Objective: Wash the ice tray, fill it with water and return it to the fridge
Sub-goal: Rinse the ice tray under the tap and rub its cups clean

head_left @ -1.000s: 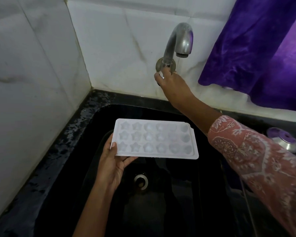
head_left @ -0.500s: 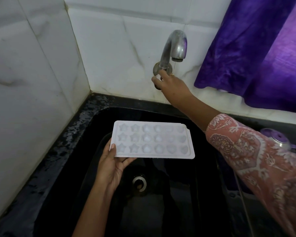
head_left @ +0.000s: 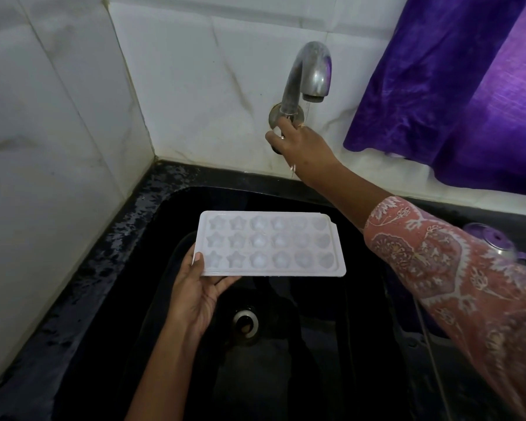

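Note:
A white ice tray (head_left: 269, 244) with star, round and heart moulds is held level over the black sink (head_left: 152, 235). My left hand (head_left: 198, 294) grips its near left corner, thumb on top. My right hand (head_left: 298, 144) reaches to the wall and is closed on the dark tap handle under the curved metal tap (head_left: 308, 72). A thin trickle of water (head_left: 307, 109) falls from the spout, behind the tray and not onto it.
The sink drain (head_left: 245, 323) lies below the tray. White marble-look tiles form the corner on the left and behind. A purple curtain (head_left: 456, 86) hangs at the right. A purple-topped metal lid or vessel (head_left: 495, 243) sits on the black counter behind my right sleeve.
A thin trickle of water now falls from the spout. My right hand has stayed on the tap handle. The tray stays held in the same place.

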The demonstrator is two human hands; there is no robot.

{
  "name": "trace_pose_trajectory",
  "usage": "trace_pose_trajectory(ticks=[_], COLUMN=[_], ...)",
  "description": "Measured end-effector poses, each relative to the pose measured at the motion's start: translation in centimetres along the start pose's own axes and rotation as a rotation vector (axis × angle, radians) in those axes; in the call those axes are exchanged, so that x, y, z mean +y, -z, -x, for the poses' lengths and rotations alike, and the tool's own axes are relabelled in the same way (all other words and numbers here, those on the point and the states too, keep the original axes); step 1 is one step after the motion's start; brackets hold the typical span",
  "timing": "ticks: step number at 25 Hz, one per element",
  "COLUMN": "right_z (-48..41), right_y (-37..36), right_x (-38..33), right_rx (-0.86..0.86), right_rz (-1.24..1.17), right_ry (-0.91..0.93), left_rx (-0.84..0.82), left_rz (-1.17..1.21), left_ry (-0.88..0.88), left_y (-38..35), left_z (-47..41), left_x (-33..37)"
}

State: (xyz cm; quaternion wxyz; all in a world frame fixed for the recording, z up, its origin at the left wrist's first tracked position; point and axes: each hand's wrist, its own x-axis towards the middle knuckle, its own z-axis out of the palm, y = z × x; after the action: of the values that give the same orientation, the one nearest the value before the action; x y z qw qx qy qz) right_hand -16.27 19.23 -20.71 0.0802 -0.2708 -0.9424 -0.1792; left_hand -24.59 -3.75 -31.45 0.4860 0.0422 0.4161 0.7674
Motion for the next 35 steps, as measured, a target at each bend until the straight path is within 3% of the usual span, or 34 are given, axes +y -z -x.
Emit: trace_pose_trajectory(ticks=[4, 8, 12, 14, 19, 20, 23, 24, 28, 31, 33, 35], right_z=[-0.2, 5.7, 12.2, 12.1, 11.5, 11.6, 11.2, 10.8, 10.3, 11.6, 13.0, 14.3], right_y=[0.1, -2.0, -5.4, -6.0, -5.9, -6.2, -7.2, -7.3, -6.5, -6.1, -6.3, -7.1], right_x=[0.4, -2.8, -8.5, -10.5, -10.0, -8.8, -6.3, -6.8, -11.6, -11.2, -9.4, -6.6], right_rx=[0.017, 0.202, -0.234, -0.236, -0.271, -0.245, -0.228, -0.235, -0.209, -0.221, -0.240, -0.242], right_rz=[-0.120, -0.430, -0.485, -0.528, -0.488, -0.466, -0.429, -0.446, -0.459, -0.431, -0.422, -0.423], right_ry=[-0.027, -0.384, -0.505, -0.422, 0.099, 0.059, -0.321, -0.350, -0.010, 0.182, 0.206, 0.077], left_rx=[0.002, 0.038, 0.061, 0.029, 0.037, 0.036, 0.022, 0.013, -0.008, 0.021, 0.067, 0.113], left_rz=[0.013, 0.051, 0.098, 0.125, 0.217, 0.202, 0.183, 0.195, 0.262, 0.246, 0.249, 0.224], left_ry=[0.000, 0.008, 0.078, 0.137, 0.162, 0.144, 0.124, 0.141, 0.207, 0.153, 0.114, 0.067], left_y=[0.0, 0.1, -0.4, -1.3, -1.8, -1.6, -1.8, -2.2, -2.4, -1.3, -0.6, 0.2], left_z=[0.0, -0.3, -0.6, -0.5, -1.4, -1.6, -2.2, -2.3, -2.5, -2.8, -3.4, -3.8], left_x=[0.0, -0.2, -1.4, -2.4, -3.4, -3.3, -3.4, -3.7, -4.3, -3.8, -3.0, -2.1])
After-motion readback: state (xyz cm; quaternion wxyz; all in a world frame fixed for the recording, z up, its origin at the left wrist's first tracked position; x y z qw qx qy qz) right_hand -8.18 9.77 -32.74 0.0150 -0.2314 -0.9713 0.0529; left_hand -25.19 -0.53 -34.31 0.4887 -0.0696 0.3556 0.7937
